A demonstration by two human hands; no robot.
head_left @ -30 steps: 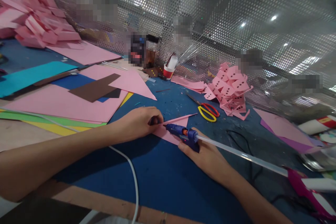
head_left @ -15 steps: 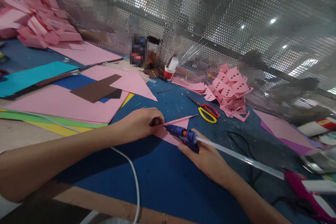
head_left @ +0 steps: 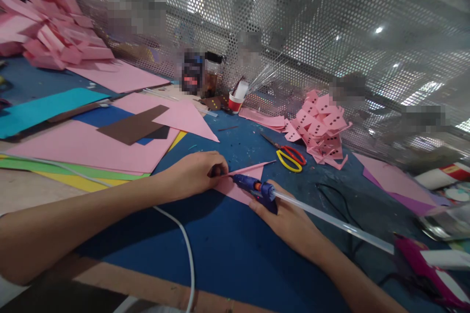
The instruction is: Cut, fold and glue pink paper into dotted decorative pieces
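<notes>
Head view: the left hand has its fingers pinched on the far edge of a small pink sheet on the blue tabletop; the right hand has its fingers wrapped around a blue glue gun, nozzle near the pinch. Scissors lie beyond.

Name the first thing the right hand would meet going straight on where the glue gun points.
The glue gun in the right hand would probably meet the pink paper first, close by the left hand; depth there is unclear.
</notes>
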